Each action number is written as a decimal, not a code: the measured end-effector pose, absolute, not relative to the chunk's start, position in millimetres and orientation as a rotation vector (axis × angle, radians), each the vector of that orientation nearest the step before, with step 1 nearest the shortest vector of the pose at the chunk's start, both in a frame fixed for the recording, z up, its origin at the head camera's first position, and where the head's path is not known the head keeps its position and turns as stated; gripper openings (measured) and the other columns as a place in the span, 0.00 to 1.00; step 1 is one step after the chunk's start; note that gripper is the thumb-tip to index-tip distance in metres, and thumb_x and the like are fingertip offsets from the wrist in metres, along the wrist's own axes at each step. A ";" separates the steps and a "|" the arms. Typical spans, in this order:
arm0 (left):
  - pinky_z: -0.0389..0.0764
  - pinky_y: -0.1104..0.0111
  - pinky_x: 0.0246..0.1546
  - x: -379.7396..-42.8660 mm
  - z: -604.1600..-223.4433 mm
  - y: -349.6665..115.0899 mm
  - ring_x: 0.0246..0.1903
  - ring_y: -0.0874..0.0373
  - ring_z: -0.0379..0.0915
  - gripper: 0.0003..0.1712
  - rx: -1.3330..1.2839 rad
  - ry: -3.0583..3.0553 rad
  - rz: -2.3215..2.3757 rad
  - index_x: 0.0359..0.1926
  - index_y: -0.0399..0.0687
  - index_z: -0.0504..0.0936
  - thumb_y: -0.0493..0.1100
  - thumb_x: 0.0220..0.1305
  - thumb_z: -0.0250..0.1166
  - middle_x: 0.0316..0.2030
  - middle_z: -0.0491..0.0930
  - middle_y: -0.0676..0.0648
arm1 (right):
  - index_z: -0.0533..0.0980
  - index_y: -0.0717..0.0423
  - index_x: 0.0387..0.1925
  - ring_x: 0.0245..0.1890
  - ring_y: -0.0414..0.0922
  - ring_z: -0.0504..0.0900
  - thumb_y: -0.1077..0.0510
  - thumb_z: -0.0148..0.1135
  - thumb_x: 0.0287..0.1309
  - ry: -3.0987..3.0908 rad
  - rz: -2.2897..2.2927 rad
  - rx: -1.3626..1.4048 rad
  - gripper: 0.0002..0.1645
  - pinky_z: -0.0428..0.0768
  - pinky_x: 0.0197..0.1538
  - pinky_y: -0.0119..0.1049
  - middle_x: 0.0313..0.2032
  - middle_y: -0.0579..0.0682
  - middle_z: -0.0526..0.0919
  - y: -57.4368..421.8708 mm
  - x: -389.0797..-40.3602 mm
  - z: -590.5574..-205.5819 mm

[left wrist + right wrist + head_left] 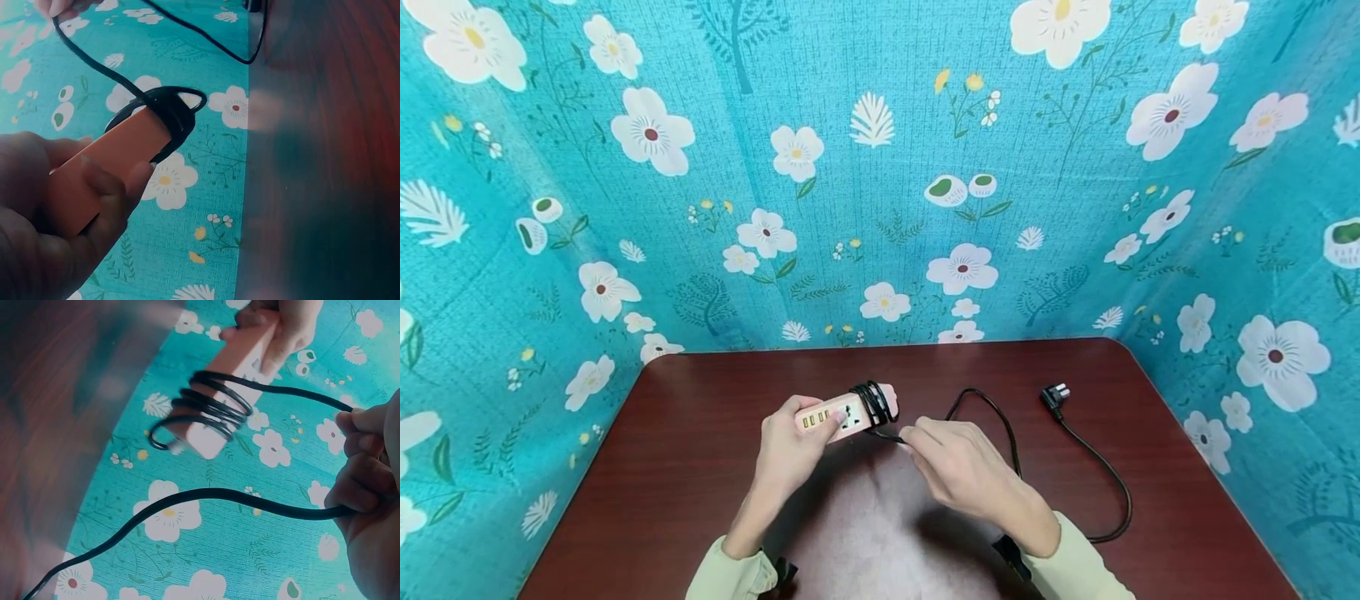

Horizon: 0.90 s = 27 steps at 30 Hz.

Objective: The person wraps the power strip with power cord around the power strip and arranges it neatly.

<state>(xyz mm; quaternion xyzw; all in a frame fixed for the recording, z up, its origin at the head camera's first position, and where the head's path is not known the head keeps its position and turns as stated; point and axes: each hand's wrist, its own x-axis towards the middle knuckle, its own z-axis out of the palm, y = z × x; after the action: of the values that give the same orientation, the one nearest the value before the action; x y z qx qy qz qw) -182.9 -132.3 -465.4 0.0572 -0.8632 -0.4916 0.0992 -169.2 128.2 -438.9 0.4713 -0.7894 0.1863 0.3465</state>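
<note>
A pink power strip (831,417) with a socket and several USB ports is held above the table in my left hand (792,446), thumb across its face. Several turns of black cord (874,403) wrap its far end. My right hand (958,467), a short way to the right, pinches the cord between thumb and fingertips. In the right wrist view the cord (300,392) runs taut from the wraps to my right hand (369,462), and its other stretch leaves below the curled fingers. The left wrist view shows the strip's plain underside (112,162).
The cord's loose part loops over the dark red table (715,492) and ends in a black plug (1056,398) on the right. Blue flowered cloth (850,208) hangs behind the table and along both sides.
</note>
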 end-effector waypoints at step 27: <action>0.79 0.69 0.20 -165.7 -457.7 -129.3 0.20 0.63 0.77 0.20 -0.383 -2.922 -1.446 0.45 0.46 0.84 0.50 0.59 0.79 0.23 0.83 0.53 | 0.84 0.54 0.40 0.22 0.32 0.68 0.56 0.59 0.76 -2.084 0.647 1.284 0.10 0.66 0.27 0.22 0.24 0.40 0.76 134.9 -190.8 -431.7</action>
<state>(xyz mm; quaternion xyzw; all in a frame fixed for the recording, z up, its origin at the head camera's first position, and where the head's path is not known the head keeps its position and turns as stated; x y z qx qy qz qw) -165.7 -129.3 -457.7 -0.1165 -0.8879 -0.4393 -0.0707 -190.8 134.9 -431.7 0.4839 -0.7851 0.2437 0.3003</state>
